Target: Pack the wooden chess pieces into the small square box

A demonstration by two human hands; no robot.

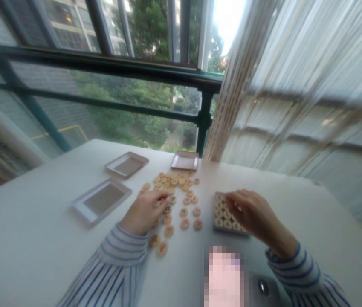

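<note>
Several round wooden game pieces (pixel 176 182) with red or dark marks lie scattered on a white table (pixel 33 238). My left hand (pixel 144 211) rests on the pieces at the left of the scatter, its fingers curled and pinched over one of them. My right hand (pixel 253 211) hovers over a small tray (pixel 224 215) packed with rows of pieces, fingers bent down onto its top edge. Whether the right fingers hold a piece is hidden. Both arms wear blue-striped white sleeves.
Three shallow box trays or lids lie on the table: one at the front left (pixel 101 200), one behind it (pixel 126 164), one at the far middle (pixel 185 160). A window with a dark railing (pixel 104 64) and a pale curtain (pixel 296 85) stand beyond the table's far edge.
</note>
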